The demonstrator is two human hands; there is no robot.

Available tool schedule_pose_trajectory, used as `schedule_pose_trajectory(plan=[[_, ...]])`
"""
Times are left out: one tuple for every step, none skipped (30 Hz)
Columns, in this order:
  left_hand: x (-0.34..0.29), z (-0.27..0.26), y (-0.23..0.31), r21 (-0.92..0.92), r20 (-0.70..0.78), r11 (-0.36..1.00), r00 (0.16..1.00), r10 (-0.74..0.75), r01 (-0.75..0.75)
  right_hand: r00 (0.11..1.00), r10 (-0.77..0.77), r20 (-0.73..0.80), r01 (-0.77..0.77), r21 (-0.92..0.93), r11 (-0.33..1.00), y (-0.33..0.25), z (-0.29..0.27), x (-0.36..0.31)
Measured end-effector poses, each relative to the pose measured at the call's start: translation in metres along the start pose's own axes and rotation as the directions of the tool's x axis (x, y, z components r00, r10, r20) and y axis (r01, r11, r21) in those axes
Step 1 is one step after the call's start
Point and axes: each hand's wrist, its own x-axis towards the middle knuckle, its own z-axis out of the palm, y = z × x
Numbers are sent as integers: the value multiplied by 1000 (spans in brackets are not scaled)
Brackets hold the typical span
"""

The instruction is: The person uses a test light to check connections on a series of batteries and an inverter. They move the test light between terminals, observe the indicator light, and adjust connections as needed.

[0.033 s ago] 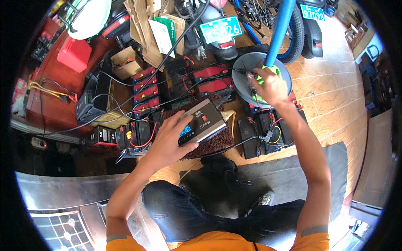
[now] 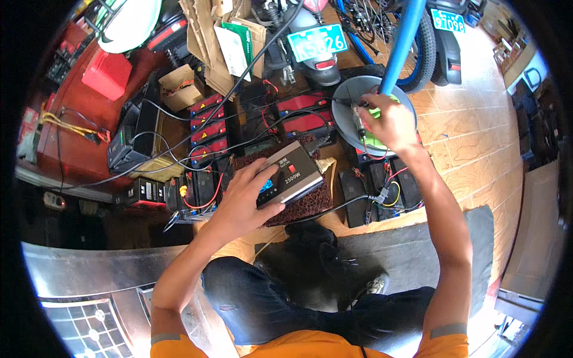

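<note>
My left hand (image 2: 242,197) spreads over a flat black-and-grey power inverter (image 2: 292,173) with a lit blue display, fingers on its top and thumb along its near edge. The inverter lies tilted on a brown bristly mat (image 2: 322,200). Over to the right, my right hand (image 2: 391,125) is above a round grey base (image 2: 344,122) with a blue pole (image 2: 403,48) rising behind the hand. Its fingers are closed around a slim clear pen-like tool (image 2: 359,122), partly hidden by them. Beneath that hand lies a bright green cloth (image 2: 373,140).
Red-topped batteries (image 2: 209,125) and black batteries (image 2: 355,200) surround the mat. Black cables (image 2: 239,143) cross over them. An open cardboard box (image 2: 180,88) stands at the left, with scooters (image 2: 322,65) behind. A dark floor mat (image 2: 441,250) lies near my legs.
My right hand's fingers have shifted slightly, and the clear tool stands more upright. The left hand stays on the inverter.
</note>
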Motion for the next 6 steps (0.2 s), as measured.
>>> schedule_pose_trajectory(plan=[[1,4,4,-8,-73,999,996,52,-52,996,-51,-75,62,163,985,-16,-26,6],[2,6,8,-9,-67,998,996,55,-56,990,-57,-127,94,311,946,-33,-52,7],[3,8,10,-8,-60,998,996,60,-60,993,-12,-121,57,380,923,-49,-82,3],[4,10,12,-4,-52,998,996,67,-68,990,-27,-138,91,486,869,-63,-113,-4],[6,11,14,-3,-81,995,992,101,-101,966,-76,-246,183,446,876,-74,-142,-7],[7,13,15,-21,-87,995,992,94,-96,944,-90,-318,239,467,852,-85,-141,-3]])
